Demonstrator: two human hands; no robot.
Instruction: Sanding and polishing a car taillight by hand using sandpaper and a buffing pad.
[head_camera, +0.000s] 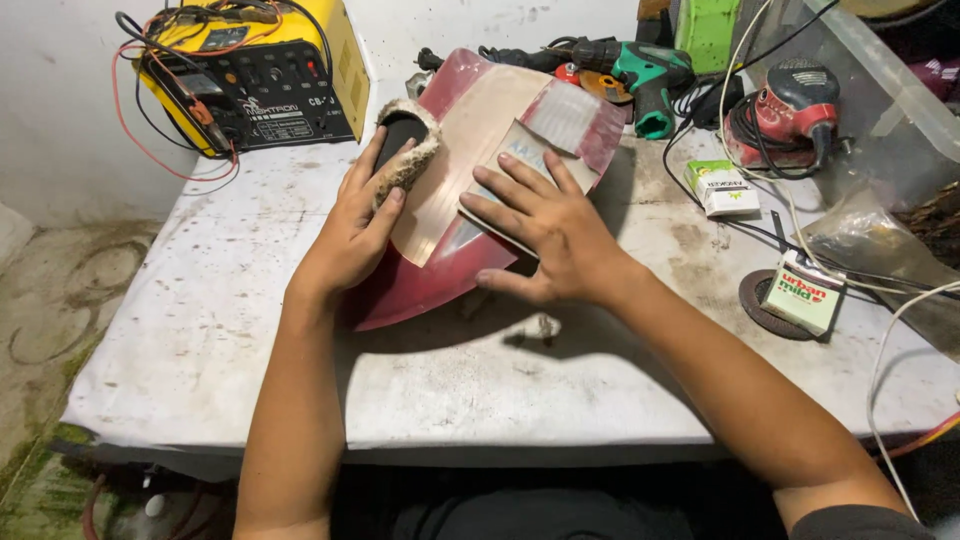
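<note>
Here is the worn white tabletop (200, 330), and its near edge runs along the bottom of the view, with a broad bare stretch at seven o'clock and another at five o'clock, both open room. The back is crowded: a yellow box-shaped charger with red and black leads (262, 70) sits at eleven o'clock, a green cordless drill (645, 75) at one o'clock, a red electric sander (795, 110) at two o'clock. To the right lie a small white and green carton (722, 187), another green and white packet (803, 290) resting on a dark round grinding disc (760, 305), and white cables trailing off the edge at four o'clock. In the middle stands the curved dark red plastic panel with a sanded pale patch (470, 150), its lower rim touching the table. The left hand (350, 230) grips a dark sanding block wrapped in a fuzzy tan cover (408, 150), fingers curled over it, pressing it to the panel's left edge at ten o'clock from centre. The right hand (545, 235) lies flat and spread, palm down, holding a pale sheet of sandpaper (520, 160) against the panel's face, the sheet sticking out beyond the fingertips toward twelve o'clock.
</note>
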